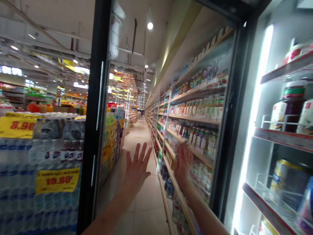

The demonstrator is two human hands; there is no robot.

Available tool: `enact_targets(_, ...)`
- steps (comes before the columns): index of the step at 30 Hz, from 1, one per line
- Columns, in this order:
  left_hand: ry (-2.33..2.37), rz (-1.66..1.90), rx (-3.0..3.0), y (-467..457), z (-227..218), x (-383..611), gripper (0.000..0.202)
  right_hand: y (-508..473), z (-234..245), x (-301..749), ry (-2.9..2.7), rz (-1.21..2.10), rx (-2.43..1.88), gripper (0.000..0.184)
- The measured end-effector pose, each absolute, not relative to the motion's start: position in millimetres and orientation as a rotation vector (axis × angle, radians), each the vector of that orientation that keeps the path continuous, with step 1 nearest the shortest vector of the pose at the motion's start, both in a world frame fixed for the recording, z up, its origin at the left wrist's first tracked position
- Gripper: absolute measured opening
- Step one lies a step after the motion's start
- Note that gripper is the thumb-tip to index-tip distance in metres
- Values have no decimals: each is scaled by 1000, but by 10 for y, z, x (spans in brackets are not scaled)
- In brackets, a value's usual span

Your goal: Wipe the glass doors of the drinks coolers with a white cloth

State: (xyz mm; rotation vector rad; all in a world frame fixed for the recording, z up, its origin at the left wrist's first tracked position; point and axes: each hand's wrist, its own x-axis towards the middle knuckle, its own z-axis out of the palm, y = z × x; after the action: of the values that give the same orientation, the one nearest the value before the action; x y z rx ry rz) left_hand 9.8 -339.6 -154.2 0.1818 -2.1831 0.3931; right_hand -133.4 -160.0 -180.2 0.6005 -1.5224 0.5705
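Observation:
A tall glass door (96, 98) with a black frame stands swung open in front of me. My left hand (137, 168) is raised before its pane, fingers spread, holding nothing. Blurred by motion, my right hand (182, 163) is also up, its fingers apart and pointing upward, with nothing seen in it. Whether either palm touches the glass I cannot tell. To the right is the lit inside of a refrigerator (251, 107). Its wire-fronted shelves (281, 137) carry a dark bottle (294, 107) and a large can (287, 178).
Stacked packs of bottled water (19, 182) stand to the left, bearing a yellow price sign (57, 180). Through the pane I see a tiled aisle floor (139, 133) and long rows of bottles on drink shelves (195, 111). Ceiling lamps (150, 25) hang overhead.

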Motion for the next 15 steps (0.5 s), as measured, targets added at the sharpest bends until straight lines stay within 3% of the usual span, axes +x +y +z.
enact_targets(3,-2164,405,183,-3402,-1547,99,108,-1620,-1890,-1298,-1533,416,805,56)
enact_targets(8,-2168,429,182,-3380,-1533,107,108,-1585,-1844,-1354,-1517,674,358,52)
enact_targets(12,-2161,420,182,-3387,-1536,104,110,-1645,-1882,-1297,-1509,412,783,54)
enact_targets(15,-2150,419,177,-3405,-1551,95,111,-1524,-1874,-1357,-1536,499,632,51)
